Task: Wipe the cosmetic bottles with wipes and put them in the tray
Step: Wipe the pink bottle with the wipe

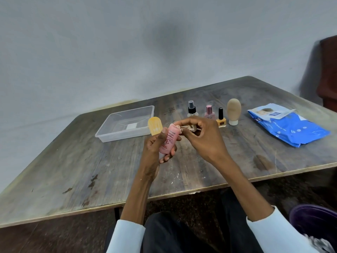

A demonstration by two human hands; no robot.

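Note:
My left hand grips a pink cosmetic bottle, tilted, above the table. My right hand pinches a small folded wipe against the bottle's top end. A clear plastic tray sits to the left, with only a small white label on its floor. A yellow tube stands just right of the tray. Behind my hands stand a clear spray bottle, a pink bottle, a yellow nail polish and a beige tube.
A blue pack of wipes lies at the right of the worn wooden table. A dark wooden piece of furniture stands at the far right, and a purple object sits near my right knee.

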